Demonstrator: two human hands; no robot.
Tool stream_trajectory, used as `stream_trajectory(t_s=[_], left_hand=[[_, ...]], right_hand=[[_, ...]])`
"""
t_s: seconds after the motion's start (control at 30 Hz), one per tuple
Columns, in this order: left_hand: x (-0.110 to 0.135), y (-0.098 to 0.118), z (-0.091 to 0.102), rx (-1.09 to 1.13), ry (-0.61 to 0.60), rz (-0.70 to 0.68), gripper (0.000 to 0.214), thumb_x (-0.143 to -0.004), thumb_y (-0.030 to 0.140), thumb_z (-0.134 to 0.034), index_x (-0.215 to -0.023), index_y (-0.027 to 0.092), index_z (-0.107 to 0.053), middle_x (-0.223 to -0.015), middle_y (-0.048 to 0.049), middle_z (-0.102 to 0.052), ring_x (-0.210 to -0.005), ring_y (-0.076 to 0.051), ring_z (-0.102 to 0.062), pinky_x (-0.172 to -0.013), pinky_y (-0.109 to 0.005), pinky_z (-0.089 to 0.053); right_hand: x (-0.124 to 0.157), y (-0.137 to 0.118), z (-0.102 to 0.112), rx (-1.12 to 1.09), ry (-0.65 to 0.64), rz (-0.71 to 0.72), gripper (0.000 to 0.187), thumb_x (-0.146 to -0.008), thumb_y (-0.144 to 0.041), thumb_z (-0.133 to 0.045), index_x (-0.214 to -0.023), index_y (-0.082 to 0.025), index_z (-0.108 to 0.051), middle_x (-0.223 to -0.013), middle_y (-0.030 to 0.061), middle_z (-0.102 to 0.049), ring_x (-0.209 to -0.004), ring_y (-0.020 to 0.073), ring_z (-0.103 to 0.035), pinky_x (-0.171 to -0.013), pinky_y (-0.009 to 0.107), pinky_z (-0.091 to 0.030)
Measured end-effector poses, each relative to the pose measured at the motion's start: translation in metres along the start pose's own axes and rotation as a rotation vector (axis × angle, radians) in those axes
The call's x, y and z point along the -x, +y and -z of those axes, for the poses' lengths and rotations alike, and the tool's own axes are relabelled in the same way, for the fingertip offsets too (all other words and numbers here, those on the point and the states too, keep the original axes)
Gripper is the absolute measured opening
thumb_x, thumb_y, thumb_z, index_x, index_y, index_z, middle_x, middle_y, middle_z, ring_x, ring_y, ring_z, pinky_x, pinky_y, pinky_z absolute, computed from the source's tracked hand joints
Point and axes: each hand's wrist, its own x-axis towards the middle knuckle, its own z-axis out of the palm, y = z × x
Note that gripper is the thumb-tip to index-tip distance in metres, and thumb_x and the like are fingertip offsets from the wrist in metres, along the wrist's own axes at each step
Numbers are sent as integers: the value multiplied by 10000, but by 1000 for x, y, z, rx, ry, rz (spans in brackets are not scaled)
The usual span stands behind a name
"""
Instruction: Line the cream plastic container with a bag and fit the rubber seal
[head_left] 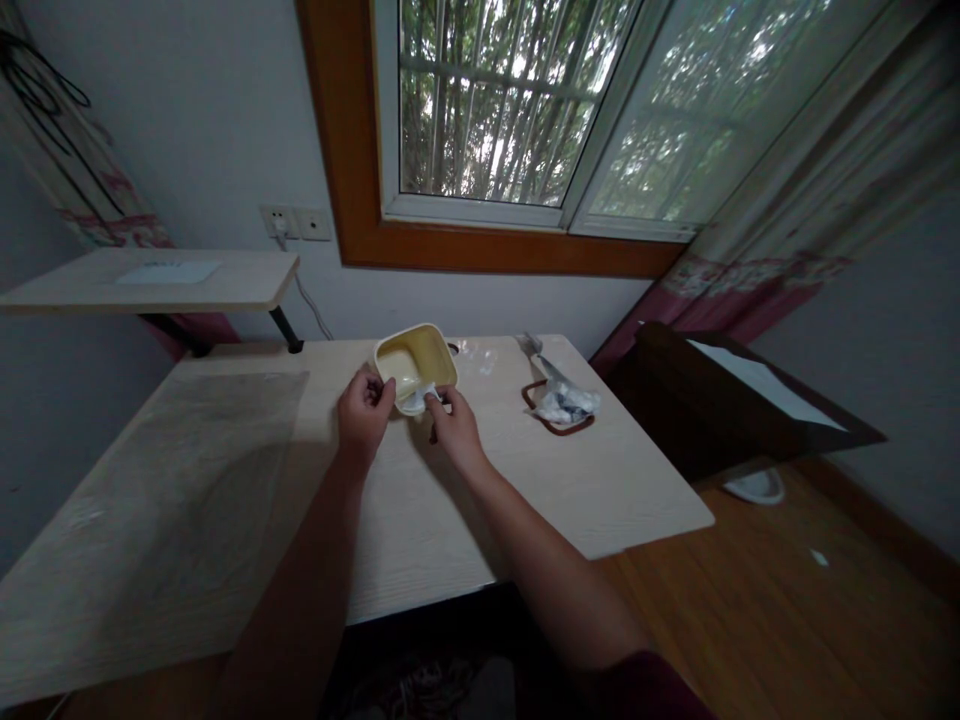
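- While the left hand [364,415] pinches the near-left edge of a yellow tub [435,350], the right hand [456,425] has a white wad [416,402] b/w thumb and fingers, right at the tub's near rim. Both hands are closed up narrow, nothing spread wide rn.

- K, so where's the tub exactly? Flat on the counter [420,560]?

- It's at the back-middle part, tipped so its open side faces the wearer. Can't tell if the bottom touches, tbh. Something small + dark [454,348] pokes out behind it on the right, mostly hidden, so idk what that is.

- Gotcha. What else is on there?

- Off to the right, well apart from the hands, a crumpled clear bag [566,400] lies on a brown loop-shaped frame [574,430]. Left side's got a see-through sheet [202,480] spread flat. Back left there's a raised shelf [255,280] w/ a piece of paper [169,272] on top.

- And the bg?

- Window [510,100] w/ bars + greenery outside, curtain [847,180] on the right, plus wall sockets [296,223] w/ a white cable [311,300] running down twd the counter. Far right, past the edge, some dark furniture [667,420].
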Motion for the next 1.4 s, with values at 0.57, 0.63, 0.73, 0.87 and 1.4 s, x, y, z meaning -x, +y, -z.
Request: stream_trajectory(t_s=[0.57, 0.63, 0.73, 0.87, 1.4], left_hand=[[0, -20, -4, -1, -10, 22, 195, -788, 355, -690, -813, 217, -554, -717, 24, -569, -633, -124, -534, -630, -223, -428], [-1, -18, -5, 42, -23, 46, 203, -770, 350, -700, -813, 216, -553, -714, 24, -572, -635, -124, -541, -632, -223, -434], [-1, -15, -5, 87, -28, 73, 207, -752, 341, -705, -817, 215, -554, -707, 29, -565, -634, -121, -542, -629, -221, -441], [-3, -18, -5, 105, -20, 62, 210, -745, 327, -706, -837, 215, -555, -723, 31, -558, -639, -117, -539, -623, -217, -442], [-2, -23, -4, 6, -37, 132, 310, -894, 478, -597, -747, 212, -535, -667, 28, -530, -635, -131, -488, -605, -225, -370]], right_hand=[[-2, -44, 31, 510, 69, 448, 201, -933, -320, -549, -926, -190, -703, -854, 60, -662, -804, 198, -601, -768, 311, -475], [-5, -49, 26, 687, 31, 559, 183, -940, -280, -547, -933, -189, -705, -979, 105, -646, -956, 241, -581, -865, 356, -481], [-11, -49, 17, 904, -83, 630, 164, -937, -222, -561, -985, -176, -712, -1115, 143, -618, -1102, 277, -534, -934, 388, -481], [-21, -40, 5, 1071, -287, 571, 220, -926, -117, -541, -1070, -133, -706, -1102, 170, -666, -1057, 271, -599, -876, 357, -504], [-59, -18, -33, 1161, -654, 497, 293, -911, -179, -551, -1113, -103, -749, -1124, 180, -749, -1074, 270, -677, -971, 331, -455]])
